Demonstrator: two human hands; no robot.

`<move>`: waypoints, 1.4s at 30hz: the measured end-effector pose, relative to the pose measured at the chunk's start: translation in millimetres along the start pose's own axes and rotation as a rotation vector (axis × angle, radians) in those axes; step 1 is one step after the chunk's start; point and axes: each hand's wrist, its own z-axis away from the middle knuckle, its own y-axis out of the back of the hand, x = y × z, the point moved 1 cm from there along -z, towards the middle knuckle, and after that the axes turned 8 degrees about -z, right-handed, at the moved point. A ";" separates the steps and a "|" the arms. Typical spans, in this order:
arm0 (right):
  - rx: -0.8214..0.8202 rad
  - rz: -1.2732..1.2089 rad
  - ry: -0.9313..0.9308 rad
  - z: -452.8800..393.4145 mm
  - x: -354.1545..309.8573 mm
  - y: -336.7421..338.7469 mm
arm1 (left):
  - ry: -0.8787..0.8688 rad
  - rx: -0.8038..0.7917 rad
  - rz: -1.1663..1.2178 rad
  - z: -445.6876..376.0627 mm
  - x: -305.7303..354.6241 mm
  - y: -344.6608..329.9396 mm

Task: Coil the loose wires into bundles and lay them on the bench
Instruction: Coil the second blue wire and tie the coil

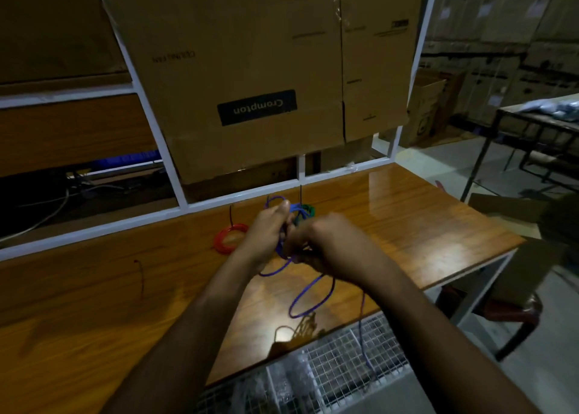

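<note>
Both hands, left hand [269, 228] and right hand [326, 244], grip the half-wound blue wire [308, 297] above the table [407, 219]. Its loose tail hangs past the edge and could snag the mesh [344, 357], tugging loops apart.

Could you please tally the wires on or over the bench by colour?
Red: 1, a coil lying on the bench
Purple: 1, the wire in both hands, part coiled, a tail hanging off the front edge
Blue: 1, a bundle behind the hands
Green: 1, a bundle beside the blue
Total: 4
</note>
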 end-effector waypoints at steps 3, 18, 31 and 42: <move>0.099 -0.167 -0.205 -0.5 20.4 16.8 | 0.044 -0.107 0.019 6.7 3.2 -1.3; 0.152 -1.453 -0.324 -0.6 58.5 5.2 | 0.171 -0.222 0.198 16.1 2.3 -24.5; -0.160 -0.374 -0.149 2.3 64.6 -5.0 | 0.494 -0.875 0.509 11.9 6.3 11.7; -0.027 -1.313 -0.347 9.7 58.2 -27.9 | 0.258 -0.376 0.209 17.2 31.2 15.0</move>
